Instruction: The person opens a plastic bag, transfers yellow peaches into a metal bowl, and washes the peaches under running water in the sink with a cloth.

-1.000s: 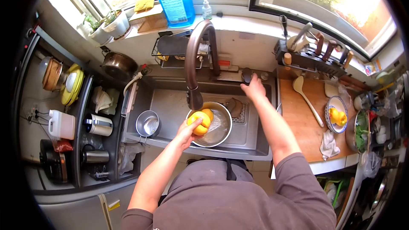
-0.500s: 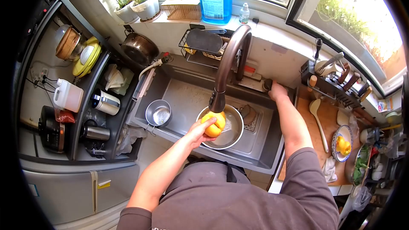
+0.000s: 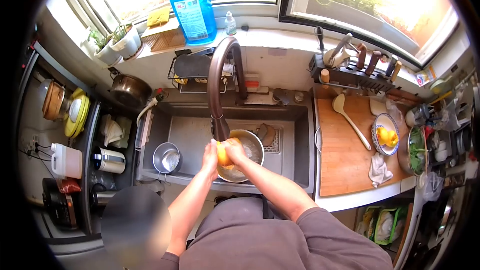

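Under the spout of the bronze faucet (image 3: 218, 95), both hands are closed around a yellow bell pepper (image 3: 222, 156). My left hand (image 3: 210, 159) grips its left side, and my right hand (image 3: 234, 151) wraps its right side. The fingers partly cover the pepper. Just below them a round metal pot (image 3: 257, 146) stands in the sink (image 3: 192, 125), with what looks like water in it. Whether water runs from the spout is hard to make out.
A small saucepan (image 3: 166, 158) sits at the sink's left. On the cutting board (image 3: 345, 170) to the right are a ladle (image 3: 352, 122), a bowl (image 3: 385, 120) with yellow pieces and a white cloth (image 3: 380, 170). A knife rack (image 3: 350, 72) stands behind.
My right hand has left the faucet lever behind the sink and come to the pepper. Both hands now hold the pepper under the spout. The view has swung to the right.
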The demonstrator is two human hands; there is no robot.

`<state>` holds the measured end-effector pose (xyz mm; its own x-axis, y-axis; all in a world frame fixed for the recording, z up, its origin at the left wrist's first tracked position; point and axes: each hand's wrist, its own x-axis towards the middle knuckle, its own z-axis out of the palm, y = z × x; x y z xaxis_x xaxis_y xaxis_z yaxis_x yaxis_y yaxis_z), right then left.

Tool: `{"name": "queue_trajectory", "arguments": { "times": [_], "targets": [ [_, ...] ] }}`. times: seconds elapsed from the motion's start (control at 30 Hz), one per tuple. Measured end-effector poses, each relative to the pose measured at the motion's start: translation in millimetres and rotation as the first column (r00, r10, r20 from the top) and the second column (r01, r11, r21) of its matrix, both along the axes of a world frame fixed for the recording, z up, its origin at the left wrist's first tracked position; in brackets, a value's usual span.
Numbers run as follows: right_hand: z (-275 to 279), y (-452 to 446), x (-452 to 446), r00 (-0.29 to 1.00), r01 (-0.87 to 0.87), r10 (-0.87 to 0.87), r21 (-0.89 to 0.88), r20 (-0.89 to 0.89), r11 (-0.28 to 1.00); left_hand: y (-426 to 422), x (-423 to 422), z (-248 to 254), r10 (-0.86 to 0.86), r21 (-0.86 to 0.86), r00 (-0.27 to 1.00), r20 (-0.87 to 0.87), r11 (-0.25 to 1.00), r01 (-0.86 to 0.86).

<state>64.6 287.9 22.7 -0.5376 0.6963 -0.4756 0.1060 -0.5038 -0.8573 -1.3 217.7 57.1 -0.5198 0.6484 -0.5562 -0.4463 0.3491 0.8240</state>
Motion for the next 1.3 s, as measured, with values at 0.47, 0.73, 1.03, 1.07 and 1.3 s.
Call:
{"name": "queue_trajectory", "arguments": {
  "times": [0.47, 0.73, 1.03, 1.07, 1.3],
  "targets": [
    [42.9, -12.8, 28.5, 0.987, -0.162, 0.163, -0.034, 0.018, 0.986, 5.7, -5.9, -7.5, 0.159, 0.352, 0.986, 0.052, 0.921, -0.167],
    [34.8, -8.9, 46.4, 0.932, -0.250, 0.127, 0.351, 0.339, 0.902, 5.8, 9.6, 1.1, 0.146, 0.197, 0.975, 0.166, 0.964, -0.178],
    [47.7, 4.3, 64.3, 0.944, -0.266, 0.224, 0.161, 0.241, 0.950, 1.9, 11.3, 32.8, -0.245, 0.243, 0.970, 0.004, 0.941, 0.236],
    [46.8, 6.9, 64.4, 0.940, -0.271, 0.232, 0.134, 0.249, 0.953, 2.8, 14.5, 28.6, -0.239, 0.245, 0.971, 0.006, 0.942, 0.230],
    [77.0, -0.8, 75.3, 0.956, -0.242, 0.260, -0.142, 0.134, 0.960, 4.3, 26.9, 15.1, -0.005, 0.249, 0.995, 0.101, 0.968, -0.021]
  ]
}}
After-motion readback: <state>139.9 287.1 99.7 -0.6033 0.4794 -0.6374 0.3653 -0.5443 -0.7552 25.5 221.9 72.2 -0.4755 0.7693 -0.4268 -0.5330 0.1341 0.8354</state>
